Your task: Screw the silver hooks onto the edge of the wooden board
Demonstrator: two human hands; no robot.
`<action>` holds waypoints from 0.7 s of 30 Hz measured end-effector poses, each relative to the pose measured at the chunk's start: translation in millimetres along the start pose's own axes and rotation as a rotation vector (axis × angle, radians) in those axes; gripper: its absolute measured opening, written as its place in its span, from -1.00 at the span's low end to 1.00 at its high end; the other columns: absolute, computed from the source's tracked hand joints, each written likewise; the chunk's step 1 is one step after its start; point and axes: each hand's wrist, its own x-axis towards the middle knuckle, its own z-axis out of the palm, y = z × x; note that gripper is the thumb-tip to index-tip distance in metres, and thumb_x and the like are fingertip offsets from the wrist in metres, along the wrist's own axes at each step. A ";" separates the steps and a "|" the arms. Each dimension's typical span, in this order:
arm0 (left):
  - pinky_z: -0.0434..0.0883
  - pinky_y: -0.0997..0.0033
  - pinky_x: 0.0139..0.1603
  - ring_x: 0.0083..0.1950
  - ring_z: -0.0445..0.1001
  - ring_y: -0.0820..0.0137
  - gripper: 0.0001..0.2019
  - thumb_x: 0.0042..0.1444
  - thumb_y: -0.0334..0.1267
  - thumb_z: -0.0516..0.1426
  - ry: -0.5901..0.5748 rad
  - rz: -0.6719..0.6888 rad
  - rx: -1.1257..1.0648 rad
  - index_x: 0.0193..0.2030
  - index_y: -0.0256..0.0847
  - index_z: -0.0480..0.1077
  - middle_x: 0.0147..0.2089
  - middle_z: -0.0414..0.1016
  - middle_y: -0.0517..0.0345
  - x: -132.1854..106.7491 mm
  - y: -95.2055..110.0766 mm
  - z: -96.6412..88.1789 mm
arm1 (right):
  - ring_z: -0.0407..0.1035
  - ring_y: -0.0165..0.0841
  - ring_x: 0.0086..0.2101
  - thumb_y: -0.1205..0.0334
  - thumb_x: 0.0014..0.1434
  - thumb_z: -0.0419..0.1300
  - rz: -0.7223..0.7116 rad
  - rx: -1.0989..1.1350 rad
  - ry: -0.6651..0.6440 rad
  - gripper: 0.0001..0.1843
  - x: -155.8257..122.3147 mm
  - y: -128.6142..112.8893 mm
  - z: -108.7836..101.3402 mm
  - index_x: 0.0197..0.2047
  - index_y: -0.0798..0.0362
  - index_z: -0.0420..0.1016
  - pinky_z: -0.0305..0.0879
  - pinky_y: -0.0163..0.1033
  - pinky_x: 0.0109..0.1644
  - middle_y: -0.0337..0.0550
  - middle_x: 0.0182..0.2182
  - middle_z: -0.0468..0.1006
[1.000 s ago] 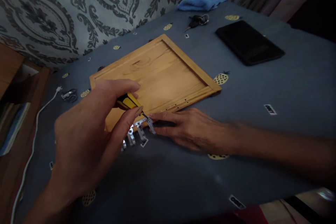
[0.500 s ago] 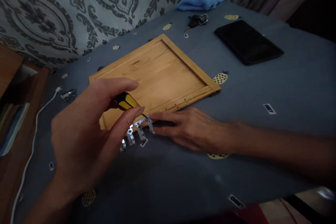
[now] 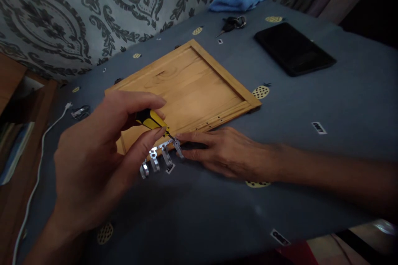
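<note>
My left hand [image 3: 93, 157] is closed around a short yellow and black screwdriver [image 3: 153, 121], its palm hollow and the thumb low on the handle. The tip meets the right end of a shiny metal hook rail [image 3: 162, 145], which lies along the near edge of a framed wooden panel [image 3: 177, 91]. Several curved hooks hang from the rail over the panel's edge. My right hand [image 3: 226, 151] pinches the rail's end hook between two fingers from the right. Whether a screw sits under the tip is too small to tell.
A black tablet [image 3: 292, 49], a bunch of keys [image 3: 231, 25] and a blue cloth [image 3: 239, 1] lie toward the back of the blue table cover [image 3: 342, 103]. At left are a white cable [image 3: 40, 165], a small metal object [image 3: 80, 112] and a wooden shelf [image 3: 27, 132] with books.
My left hand's fingers and thumb have shifted a little on the screwdriver, baring more of the yellow handle, and the hand has moved slightly left. My right hand stays in place.
</note>
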 end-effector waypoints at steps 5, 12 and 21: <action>0.55 0.26 -0.17 -0.19 0.63 0.39 -0.70 0.26 -0.29 0.19 0.036 0.056 -0.018 0.10 0.11 0.40 -0.01 0.58 0.39 -0.3 -0.3 7.5 | 0.53 -0.31 -0.24 0.42 0.24 0.14 0.000 0.000 -0.019 -0.58 1.4 0.7 0.2 0.15 0.05 0.47 0.30 -0.24 -0.47 0.03 0.24 0.43; 0.52 0.19 -0.12 -0.19 0.63 0.37 -0.77 0.25 -0.23 0.22 0.056 -0.011 0.052 0.03 0.12 0.45 -0.03 0.60 0.44 -2.7 2.5 9.3 | 0.50 -0.35 -0.27 0.41 0.26 0.11 -0.014 -0.006 0.020 -0.62 1.0 -0.2 -1.1 0.13 0.07 0.48 0.24 -0.26 -0.50 0.04 0.23 0.44; 0.56 0.11 -0.10 -0.06 0.63 0.25 -0.72 0.23 -0.19 0.21 0.050 -0.064 0.037 0.05 0.24 0.42 0.02 0.57 0.48 -0.4 3.3 4.4 | 0.52 -0.34 -0.25 0.40 0.28 0.09 -0.012 0.007 0.014 -0.60 0.2 1.3 0.6 0.16 0.07 0.47 0.28 -0.27 -0.48 0.05 0.23 0.43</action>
